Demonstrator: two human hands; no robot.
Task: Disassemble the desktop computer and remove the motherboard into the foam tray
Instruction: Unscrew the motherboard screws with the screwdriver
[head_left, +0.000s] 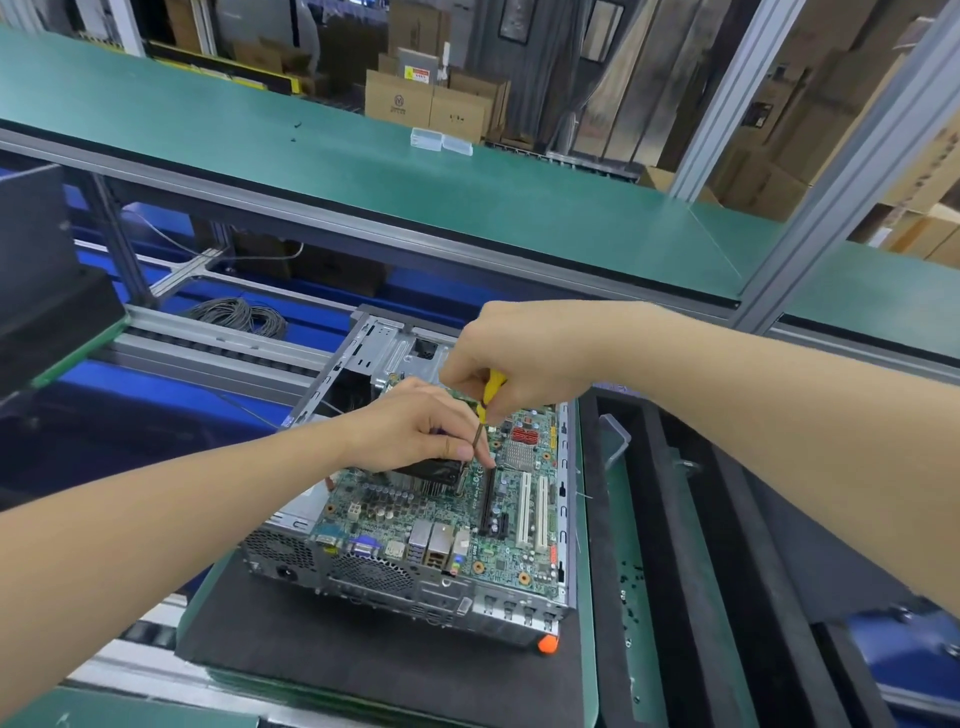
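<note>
An open desktop computer case (415, 597) lies on a black foam pad (322, 654) in the middle. Its green motherboard (519, 551) sits inside, rear ports facing me. My right hand (524, 358) grips a yellow-handled screwdriver (485, 402) held nearly upright, its tip down on the board near the black slot. My left hand (415, 431) rests over the black heatsink (431, 475) and pinches the screwdriver shaft close to the tip. A black foam tray (670, 545) with long channels lies to the right of the case.
A green shelf (363, 171) spans above the bench, carrying two clear plastic boxes (441, 141). A metal post (852, 156) rises at right. A coil of grey cable (239, 317) lies behind the case. Small black screws (631, 597) dot the green mat beside the tray.
</note>
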